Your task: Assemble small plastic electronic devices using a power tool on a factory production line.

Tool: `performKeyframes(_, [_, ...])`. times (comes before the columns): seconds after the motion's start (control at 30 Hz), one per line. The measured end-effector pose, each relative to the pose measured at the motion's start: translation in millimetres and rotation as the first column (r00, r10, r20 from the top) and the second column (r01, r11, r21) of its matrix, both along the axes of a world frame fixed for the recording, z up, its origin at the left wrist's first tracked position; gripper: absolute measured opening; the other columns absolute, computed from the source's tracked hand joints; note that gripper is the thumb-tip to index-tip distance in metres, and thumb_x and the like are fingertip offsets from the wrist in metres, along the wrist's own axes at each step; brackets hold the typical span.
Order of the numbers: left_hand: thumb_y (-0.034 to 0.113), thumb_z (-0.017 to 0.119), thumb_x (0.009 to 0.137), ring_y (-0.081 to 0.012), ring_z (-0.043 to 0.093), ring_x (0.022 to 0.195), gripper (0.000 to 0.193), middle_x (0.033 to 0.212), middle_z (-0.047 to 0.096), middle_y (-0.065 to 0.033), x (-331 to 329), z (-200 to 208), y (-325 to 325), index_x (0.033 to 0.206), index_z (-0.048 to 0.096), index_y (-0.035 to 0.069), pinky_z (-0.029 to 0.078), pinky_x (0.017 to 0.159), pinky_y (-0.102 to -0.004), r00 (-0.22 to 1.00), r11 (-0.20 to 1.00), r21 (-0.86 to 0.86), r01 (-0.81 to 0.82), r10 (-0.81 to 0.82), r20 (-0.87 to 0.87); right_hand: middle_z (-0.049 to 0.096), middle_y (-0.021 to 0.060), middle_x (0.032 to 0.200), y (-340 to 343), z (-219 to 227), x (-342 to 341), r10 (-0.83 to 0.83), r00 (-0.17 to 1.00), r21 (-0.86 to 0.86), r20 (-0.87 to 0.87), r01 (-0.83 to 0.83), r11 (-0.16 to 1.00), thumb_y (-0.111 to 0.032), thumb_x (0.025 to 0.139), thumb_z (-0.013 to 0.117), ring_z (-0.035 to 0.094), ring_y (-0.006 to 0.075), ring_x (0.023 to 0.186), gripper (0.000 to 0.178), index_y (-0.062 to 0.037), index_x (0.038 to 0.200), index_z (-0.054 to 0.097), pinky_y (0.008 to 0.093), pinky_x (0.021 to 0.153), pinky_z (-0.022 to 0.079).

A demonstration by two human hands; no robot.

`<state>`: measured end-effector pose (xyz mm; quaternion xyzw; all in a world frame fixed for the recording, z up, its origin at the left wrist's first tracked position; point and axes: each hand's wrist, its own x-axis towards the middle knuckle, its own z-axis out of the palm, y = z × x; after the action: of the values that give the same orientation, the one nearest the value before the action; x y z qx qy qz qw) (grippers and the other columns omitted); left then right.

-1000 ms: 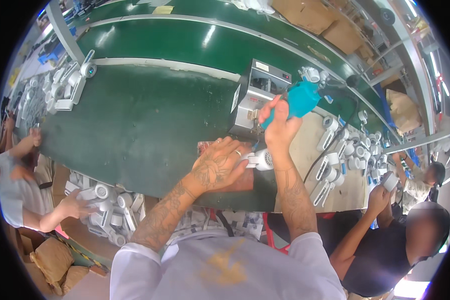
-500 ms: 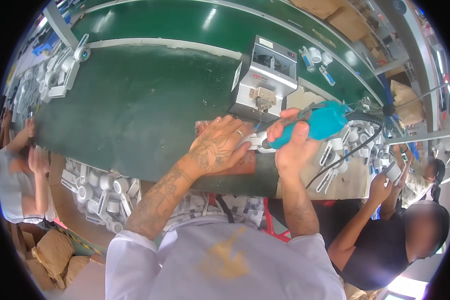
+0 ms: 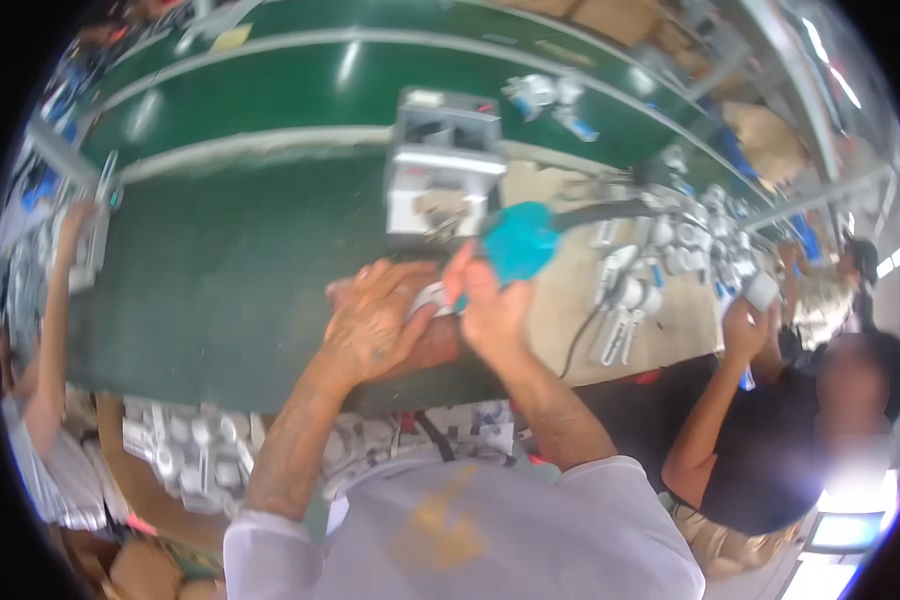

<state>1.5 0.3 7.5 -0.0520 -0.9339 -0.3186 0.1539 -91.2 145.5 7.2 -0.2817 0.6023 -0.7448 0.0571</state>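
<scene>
My left hand (image 3: 375, 315) lies over a reddish-brown pad (image 3: 436, 348), its fingers and thumb around a small white plastic part (image 3: 431, 297). Most of that part is hidden under the hand. In my right hand (image 3: 497, 312) is a teal electric screwdriver (image 3: 520, 243), gripped around its body and tilted. Its tip points down at the white part, but blur hides whether the two touch. Just beyond both hands stands a grey, box-shaped machine (image 3: 444, 165) with a metal fitting on its front.
White plastic parts lie in several heaps: on the cardboard-covered right side (image 3: 685, 245), at the far ledge (image 3: 550, 92), and in a box (image 3: 195, 450) at lower left. A dark cord runs from the screwdriver. People work at the left (image 3: 55, 370) and right (image 3: 735, 440).
The whole view has shifted, so the machine and my hands appear further left. The screwdriver stands more upright over the white part. The person at left has reached forward to parts there.
</scene>
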Motion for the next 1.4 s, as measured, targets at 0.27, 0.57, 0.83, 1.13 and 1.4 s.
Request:
performKeyframes(0.27, [0.015, 0.079, 0.078, -0.0328, 0.067, 0.091, 0.033, 0.102, 0.069, -0.0111, 22.6, -2.2, 16.0, 0.108, 0.068, 0.007, 0.053, 0.08, -0.0443, 0.947, 0.98, -0.182, 0.078, -0.13, -0.294, 0.059, 0.0065, 0.073, 43.6, 52.8, 30.8, 0.101, 0.987, -0.147, 0.125, -0.083, 0.986, -0.044, 0.098, 0.063, 0.059, 0.0152, 0.065, 0.048, 0.003, 0.107, 0.057, 0.0295, 0.059, 0.047])
performKeyframes(0.57, [0.004, 0.069, 0.09, -0.0343, 0.059, 0.114, 0.033, 0.122, 0.062, -0.0174, 61.0, 24.8, -48.3, 0.123, 0.062, 0.001, 0.045, 0.1, -0.0425, 0.752, 0.73, -0.226, -0.645, 0.552, -0.36, 0.064, 0.0105, 0.099, 128.6, 25.5, 59.5, 0.098, 0.962, -0.093, 0.255, -0.077, 0.993, -0.028, 0.092, 0.071, 0.058, 0.0132, 0.072, 0.042, 0.0006, 0.118, 0.054, 0.0297, 0.063, 0.049])
performKeyframes(0.83, [0.022, 0.074, 0.086, -0.0347, 0.066, 0.098, 0.03, 0.105, 0.067, -0.0171, -175.8, 31.3, 150.6, 0.107, 0.065, 0.002, 0.053, 0.087, -0.0422, 0.99, 0.941, 0.322, 0.108, -0.074, -0.117, 0.064, 0.0053, 0.071, 150.1, 48.9, 52.9, 0.091, 0.981, 0.187, 0.173, -0.124, 0.975, -0.022, 0.09, 0.075, 0.06, 0.0114, 0.061, 0.033, -0.0006, 0.111, 0.061, 0.0295, 0.059, 0.048])
performKeyframes(1.13, [0.03, 0.075, 0.075, -0.0397, 0.059, 0.108, 0.046, 0.11, 0.062, -0.0178, -320.5, -59.1, 209.3, 0.11, 0.059, 0.005, 0.051, 0.086, -0.0513, 0.994, 0.987, 0.157, 0.023, -0.007, -0.105, 0.07, 0.0115, 0.084, 181.7, 55.9, 50.1, -0.033, 0.988, 0.299, 0.154, -0.015, 0.954, -0.025, 0.084, 0.081, 0.068, 0.0219, 0.076, 0.039, -0.0007, 0.111, 0.067, 0.0344, 0.071, 0.052])
performKeyframes(1.4, [0.016, 0.07, 0.084, -0.0398, 0.064, 0.089, 0.024, 0.098, 0.066, -0.0182, -211.2, 20.7, 122.6, 0.101, 0.061, 0.002, 0.052, 0.078, -0.0489, 0.947, 0.994, 0.103, -0.033, 0.064, -0.314, 0.068, 0.0074, 0.085, 172.5, 53.5, 50.2, 0.011, 0.951, 0.28, 0.308, -0.102, 0.954, -0.016, 0.089, 0.075, 0.062, 0.014, 0.074, 0.038, 0.0011, 0.121, 0.062, 0.03, 0.071, 0.05])
